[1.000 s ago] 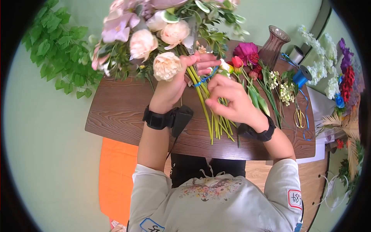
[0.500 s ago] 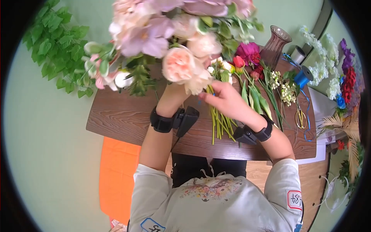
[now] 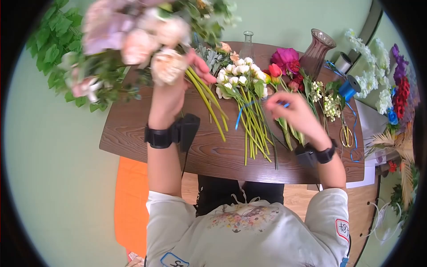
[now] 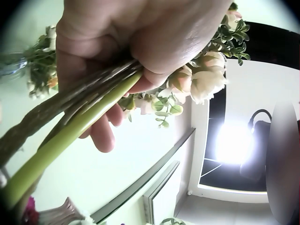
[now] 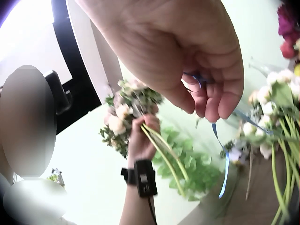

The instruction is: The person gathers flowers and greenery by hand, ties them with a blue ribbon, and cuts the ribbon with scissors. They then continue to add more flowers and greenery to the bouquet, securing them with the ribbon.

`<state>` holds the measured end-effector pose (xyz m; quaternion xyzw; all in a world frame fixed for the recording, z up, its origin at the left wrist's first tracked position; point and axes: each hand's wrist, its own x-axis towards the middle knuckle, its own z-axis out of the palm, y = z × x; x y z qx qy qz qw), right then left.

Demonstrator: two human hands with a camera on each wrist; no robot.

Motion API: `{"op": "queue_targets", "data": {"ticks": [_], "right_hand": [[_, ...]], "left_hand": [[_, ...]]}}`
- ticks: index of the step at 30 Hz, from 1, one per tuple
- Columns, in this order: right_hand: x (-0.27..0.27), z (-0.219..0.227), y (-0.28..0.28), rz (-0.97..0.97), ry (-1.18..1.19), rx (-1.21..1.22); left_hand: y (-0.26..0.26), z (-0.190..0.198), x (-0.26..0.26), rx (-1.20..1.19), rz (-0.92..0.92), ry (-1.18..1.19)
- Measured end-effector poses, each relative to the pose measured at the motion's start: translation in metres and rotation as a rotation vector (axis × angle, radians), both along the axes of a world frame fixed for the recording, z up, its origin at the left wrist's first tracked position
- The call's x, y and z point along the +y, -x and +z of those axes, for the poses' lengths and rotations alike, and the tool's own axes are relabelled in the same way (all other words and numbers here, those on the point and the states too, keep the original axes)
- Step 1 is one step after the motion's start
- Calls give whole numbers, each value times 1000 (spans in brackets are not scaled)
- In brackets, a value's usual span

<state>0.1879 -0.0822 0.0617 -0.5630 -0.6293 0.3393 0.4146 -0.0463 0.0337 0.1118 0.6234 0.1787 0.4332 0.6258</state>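
Bright, even light fills the head view inside a black vignette; motion smears the pink-and-lilac leafy bouquet (image 3: pixel 140 46). In the left wrist view, 1 glaring white light (image 4: pixel 234 143) blooms; corners darken.

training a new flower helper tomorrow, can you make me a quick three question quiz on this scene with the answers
1. True or false: the left hand and the right hand are both holding the bouquet.
2. What do the right hand's fingers hold? a) scissors b) a blue ribbon c) a leaf
3. Fill in: in the head view, the purple vase stands to the ___ of the white flowers.

Key: 1. False, only the left hand holds it, by the stems. 2. b. 3. right
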Motion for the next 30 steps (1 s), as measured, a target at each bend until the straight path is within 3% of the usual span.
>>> {"op": "queue_targets", "data": {"ticks": [1, 4, 8, 15, 20, 25, 27, 30], "right_hand": [[-3, 7, -12, -60, -67, 1], [-19, 29, -31, -263, -246, 99], [-36, 35, -47, -390, -296, 193], [-57, 29, -58, -451, -274, 132], [-60, 25, -63, -433, -244, 79], [-59, 20, -62, -429, -233, 148], [-60, 22, -64, -420, -234, 153], [-63, 23, -66, -397, -257, 149]], "left_hand": [[-5, -11, -4, 55, 70, 53], [-16, -72, 2, 92, -30, 207], [-29, -114, 5, 18, -224, 540], [-14, -128, 34, -268, -435, 692], [-17, -119, 30, -221, -546, 711], [-33, -130, 44, -14, -291, 598], [-32, -134, 49, 320, -117, 569], [-30, -125, 38, 472, -147, 531]]}}
